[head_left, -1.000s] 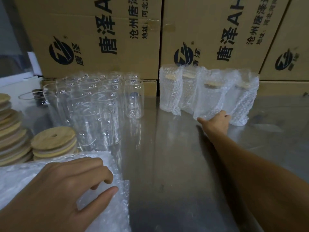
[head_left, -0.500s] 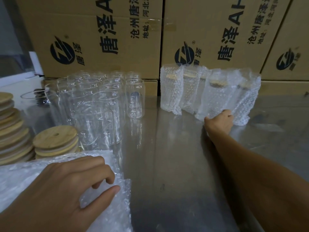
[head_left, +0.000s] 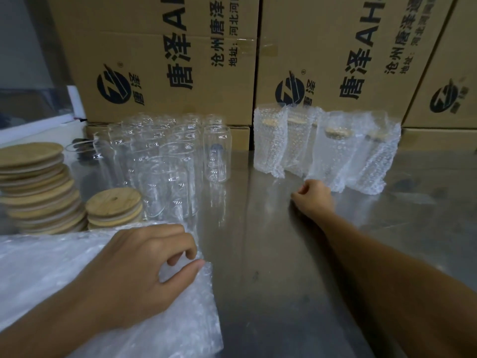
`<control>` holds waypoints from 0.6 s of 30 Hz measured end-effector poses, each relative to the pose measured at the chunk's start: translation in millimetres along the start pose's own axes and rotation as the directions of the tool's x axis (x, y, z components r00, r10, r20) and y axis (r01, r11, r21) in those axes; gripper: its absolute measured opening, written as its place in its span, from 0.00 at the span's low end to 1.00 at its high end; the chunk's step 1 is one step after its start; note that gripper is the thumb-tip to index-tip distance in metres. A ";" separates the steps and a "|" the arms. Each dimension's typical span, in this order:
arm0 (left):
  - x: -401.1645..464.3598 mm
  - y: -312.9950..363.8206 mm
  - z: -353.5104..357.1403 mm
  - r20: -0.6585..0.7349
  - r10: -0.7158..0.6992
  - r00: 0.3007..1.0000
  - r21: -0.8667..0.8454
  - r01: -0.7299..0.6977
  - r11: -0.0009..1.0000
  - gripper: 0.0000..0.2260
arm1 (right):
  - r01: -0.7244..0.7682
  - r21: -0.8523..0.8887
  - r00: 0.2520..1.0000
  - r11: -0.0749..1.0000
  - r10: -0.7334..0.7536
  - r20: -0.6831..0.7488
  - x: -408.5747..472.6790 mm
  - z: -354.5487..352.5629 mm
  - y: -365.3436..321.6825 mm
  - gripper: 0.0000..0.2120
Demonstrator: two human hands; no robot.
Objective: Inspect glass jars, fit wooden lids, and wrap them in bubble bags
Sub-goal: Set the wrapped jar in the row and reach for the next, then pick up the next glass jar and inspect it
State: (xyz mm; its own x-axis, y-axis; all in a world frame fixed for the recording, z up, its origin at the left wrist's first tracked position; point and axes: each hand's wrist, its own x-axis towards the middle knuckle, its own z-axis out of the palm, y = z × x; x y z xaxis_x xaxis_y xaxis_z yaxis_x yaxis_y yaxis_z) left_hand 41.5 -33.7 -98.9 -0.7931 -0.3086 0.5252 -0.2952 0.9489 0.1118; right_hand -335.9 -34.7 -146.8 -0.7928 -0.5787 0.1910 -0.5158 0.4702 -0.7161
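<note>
My left hand [head_left: 139, 277] lies on a stack of flat bubble bags [head_left: 51, 267] at the near left, and its thumb and fingertips pinch the top bag's edge. My right hand [head_left: 313, 198] rests on the steel table [head_left: 271, 293] with curled fingers that hold nothing, just in front of a row of bubble-wrapped lidded jars [head_left: 327, 148] and not touching them. A cluster of several empty glass jars [head_left: 165, 161] stands at the left centre. Two piles of wooden lids sit at the left, the tall pile [head_left: 33, 187] beside the short pile [head_left: 113, 205].
Large printed cardboard boxes [head_left: 160, 60] form a wall along the back of the table. A further box [head_left: 449, 94] stands at the back right. Bare steel lies between my two arms and to the right of the wrapped jars.
My right hand has let go of the wrapped jar and drawn back toward me and leftward, its fingers now curled. My left thumb and fingers have closed on the bubble bag's edge.
</note>
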 end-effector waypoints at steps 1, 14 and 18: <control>1.2 0.9 -0.5 0.004 -0.001 1.000 0.006 0.001 1.000 0.12 | 0.023 0.009 0.999 1.000 -0.023 0.040 -6.3 5.6 -6.1 0.09; 71.7 16.2 7.7 0.017 0.174 0.985 0.159 -0.175 0.972 0.11 | 0.564 0.106 0.805 0.819 -0.574 0.148 -43.7 30.0 -149.8 0.22; 76.8 14.3 29.7 -0.113 0.181 0.977 0.083 -0.172 0.982 0.12 | 0.598 -0.073 0.791 0.798 -0.573 0.216 -24.4 26.4 -167.6 0.29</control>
State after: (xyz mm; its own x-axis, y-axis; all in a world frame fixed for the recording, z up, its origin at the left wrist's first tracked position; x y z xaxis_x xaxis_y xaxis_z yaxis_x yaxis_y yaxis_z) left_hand -39.5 -45.8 -82.0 -0.7680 -0.1226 0.6286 -0.1974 0.9790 -0.0502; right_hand -221.6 -116.9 -49.1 -0.2611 -0.8709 0.4164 -0.9096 0.0775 -0.4082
